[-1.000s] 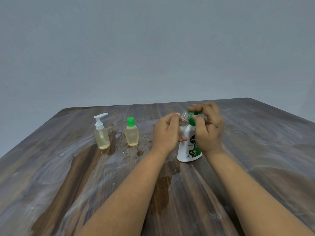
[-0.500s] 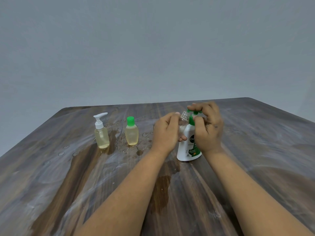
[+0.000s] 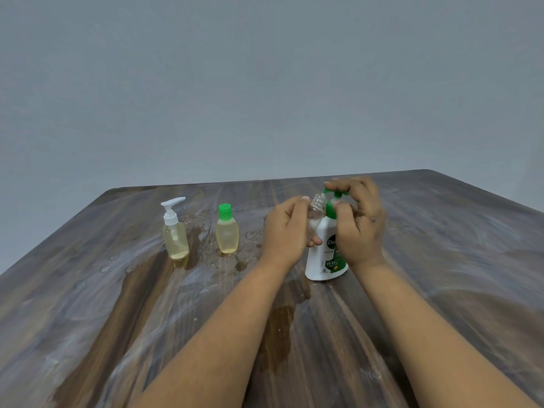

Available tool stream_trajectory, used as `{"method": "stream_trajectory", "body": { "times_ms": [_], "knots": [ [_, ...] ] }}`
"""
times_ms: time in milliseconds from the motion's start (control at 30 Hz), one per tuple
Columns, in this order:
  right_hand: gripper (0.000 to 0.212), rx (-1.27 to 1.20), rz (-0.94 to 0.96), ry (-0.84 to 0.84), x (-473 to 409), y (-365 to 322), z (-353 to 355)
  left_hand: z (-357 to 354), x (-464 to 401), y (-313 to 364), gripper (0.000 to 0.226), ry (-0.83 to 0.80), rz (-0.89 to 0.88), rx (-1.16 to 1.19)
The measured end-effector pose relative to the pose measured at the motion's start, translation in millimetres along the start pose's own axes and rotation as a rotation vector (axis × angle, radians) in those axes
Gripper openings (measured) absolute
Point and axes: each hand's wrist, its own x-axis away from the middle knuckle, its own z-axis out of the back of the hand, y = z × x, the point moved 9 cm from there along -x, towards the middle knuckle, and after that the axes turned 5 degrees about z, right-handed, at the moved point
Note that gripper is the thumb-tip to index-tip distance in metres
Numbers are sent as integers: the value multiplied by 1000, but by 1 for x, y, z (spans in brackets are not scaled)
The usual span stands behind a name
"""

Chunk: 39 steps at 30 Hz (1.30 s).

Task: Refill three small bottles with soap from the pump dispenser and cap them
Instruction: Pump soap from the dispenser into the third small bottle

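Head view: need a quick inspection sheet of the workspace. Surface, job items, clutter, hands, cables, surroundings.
Surface: wooden table, streaked white, with wet patches and droplets around the bottles.
Job's things: pump dispenser upright, white with green pump; pump-top bottle and green-capped bottle upright at left, both closed and holding yellowish liquid; clear uncapped bottle tilted with its neck at the dispenser's spout, fill level not visible.
Clutter: nothing seen.
Hands: left hand grips the uncapped bottle; right hand wraps the dispenser, fingers on the pump head.
Cables: nothing seen.
Surroundings: plain grey wall.
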Motion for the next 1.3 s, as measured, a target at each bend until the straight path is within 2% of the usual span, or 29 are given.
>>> {"method": "stream_trajectory", "body": {
  "times_ms": [200, 400, 867, 1300],
  "knots": [
    [29, -15, -17, 16, 1, 4, 0, 0, 1, 1, 36, -4, -13, -13],
    [32, -1, 44, -7, 1, -2, 1, -1, 2, 5, 35, -9, -28, 0],
    [29, -37, -1, 16, 0, 2, 1, 0, 1, 3, 36, 0, -8, -15],
    [36, -69, -5, 18, 2, 3, 1, 0, 4, 4, 33, 18, 21, -2]
  ]
}}
